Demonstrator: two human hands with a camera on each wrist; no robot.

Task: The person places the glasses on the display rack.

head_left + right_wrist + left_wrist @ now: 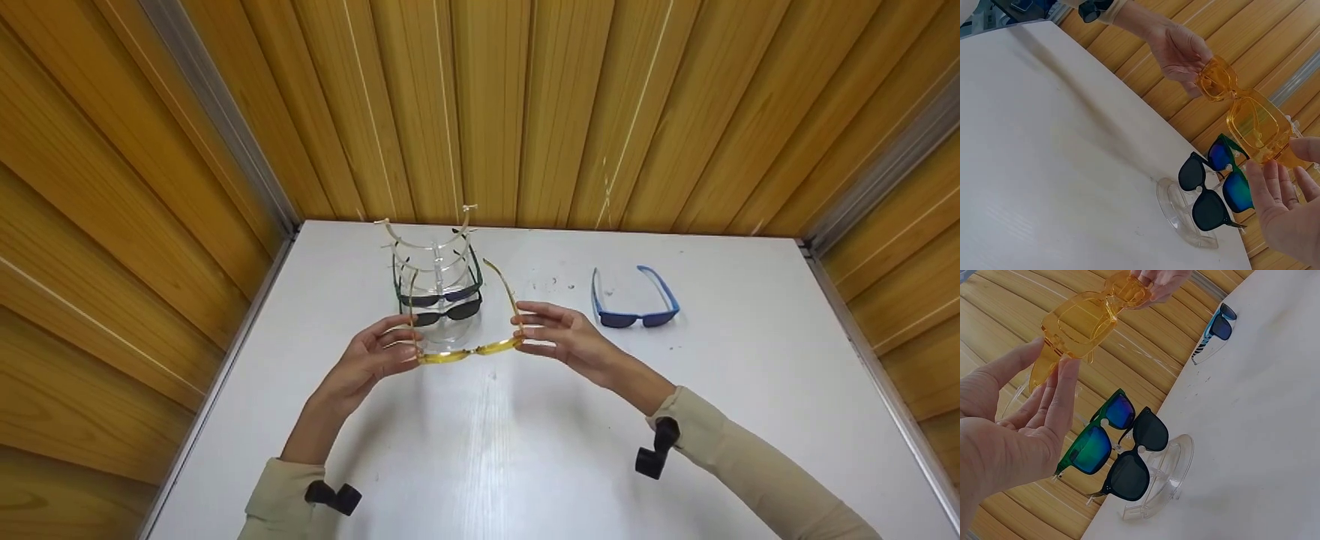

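— White table [487,450], wooden walls on three sides; how much room do the hands have?

— Plenty toward the near edge. Ahead it is tighter: the clear stand [442,300] sits just beyond the hands, and the back wall lies behind it. Blue sunglasses [634,304] lie apart on the right, arms open.

— And the yellow sunglasses [465,349]?

— Held in the air above the table, just in front of the stand. The left hand [367,364] pinches one end of the frame, the right hand [562,337] the other, fingers curled lightly about the hinges. The frame's long axis runs left to right; the arms are unfolded and point away from the person, toward the stand.

— What is on the stand?

— Green sunglasses [1100,439] on one tier, black sunglasses [1137,461] just below, lenses facing the person.

— Anything unclear?

— From the head view the stand's upper tiers are hard to tell against the wall, and the right wrist view cuts off its own hand at the edge.
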